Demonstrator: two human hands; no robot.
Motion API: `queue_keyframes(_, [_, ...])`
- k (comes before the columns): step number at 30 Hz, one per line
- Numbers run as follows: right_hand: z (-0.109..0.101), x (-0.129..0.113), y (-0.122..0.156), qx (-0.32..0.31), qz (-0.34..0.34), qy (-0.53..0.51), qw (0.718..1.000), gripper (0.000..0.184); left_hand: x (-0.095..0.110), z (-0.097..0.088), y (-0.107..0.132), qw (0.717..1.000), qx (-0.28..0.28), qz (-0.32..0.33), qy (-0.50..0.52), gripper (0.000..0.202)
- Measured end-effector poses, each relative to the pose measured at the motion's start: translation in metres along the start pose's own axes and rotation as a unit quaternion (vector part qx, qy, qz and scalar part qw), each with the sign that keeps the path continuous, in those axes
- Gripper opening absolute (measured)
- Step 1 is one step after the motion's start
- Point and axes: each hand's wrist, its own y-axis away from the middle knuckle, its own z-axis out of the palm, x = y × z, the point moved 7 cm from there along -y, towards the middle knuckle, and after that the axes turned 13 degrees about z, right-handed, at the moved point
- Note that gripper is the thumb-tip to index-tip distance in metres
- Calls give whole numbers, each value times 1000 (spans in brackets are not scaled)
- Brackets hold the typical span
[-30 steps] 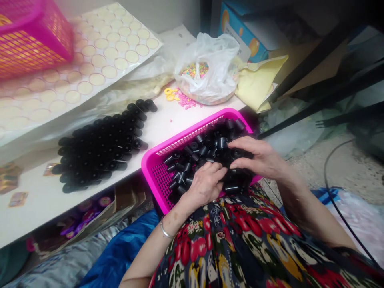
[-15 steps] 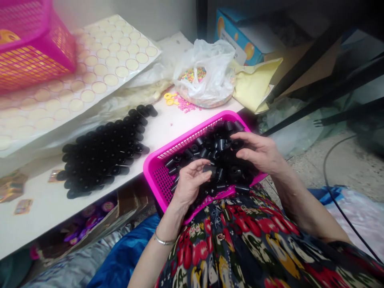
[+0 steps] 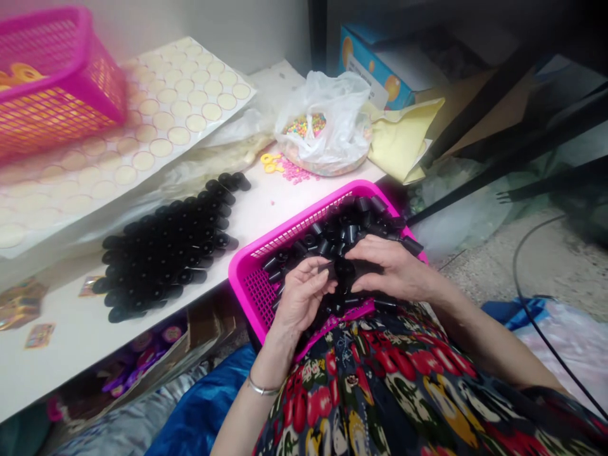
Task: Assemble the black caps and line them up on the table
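A bright pink plastic basket [image 3: 266,244] rests against my lap, filled with loose black plastic cylinders [image 3: 351,233]. Over it, my left hand [image 3: 301,294] pinches one black cylinder [image 3: 327,271] between thumb and fingers. My right hand [image 3: 394,269] faces it from the right, thumb and fingers curled around another dark piece [image 3: 363,269]. The two pieces meet or nearly meet between my hands; blur and shadow hide whether they touch. On the white table [image 3: 57,354] to the left, many black cylinders [image 3: 166,250] lie side by side in a tight cluster.
A clear plastic bag of colourful beads [image 3: 323,133] sits behind the basket, beside pink beads [image 3: 297,172] and yellow pieces [image 3: 272,163]. A sheet of round stickers [image 3: 161,120] and another pink basket [image 3: 107,88] are at the left. Dark metal bars [image 3: 468,180] cross the right.
My right hand has moved left from the basket's right side and come close to my left hand, with a dark piece in its fingers. My left hand stays nearly in place.
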Motion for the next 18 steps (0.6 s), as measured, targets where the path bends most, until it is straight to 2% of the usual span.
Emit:
queue_keyframes(3, [-28, 17, 6, 87, 57, -88, 991, 40, 7, -7, 0, 999, -4, 25, -39, 37])
queue_keyframes(5, [-51, 35, 17, 170, 107, -161, 966, 44, 15, -14, 1, 993, -9, 60, -105, 41])
queue_keyframes(7, [-71, 50, 31, 241, 136, -209, 938, 46, 21, -24, 2, 974, -13, 93, -207, 43])
queue_keyframes(9, [-82, 63, 45, 289, 150, -233, 917, 45, 24, -34, 3, 934, -28, 111, -338, 38])
queue_keyframes(12, [-86, 78, 60, 310, 161, -271, 897, 47, 30, -42, 1, 839, -49, 167, -515, 33])
queue_keyframes(14, [-83, 83, 67, 306, 161, -293, 891, 47, 31, -46, 0, 794, -54, 184, -576, 33])
queue_keyframes(18, [-78, 85, 74, 268, 156, -291, 905, 43, 31, -43, -3, 731, -83, 200, -647, 30])
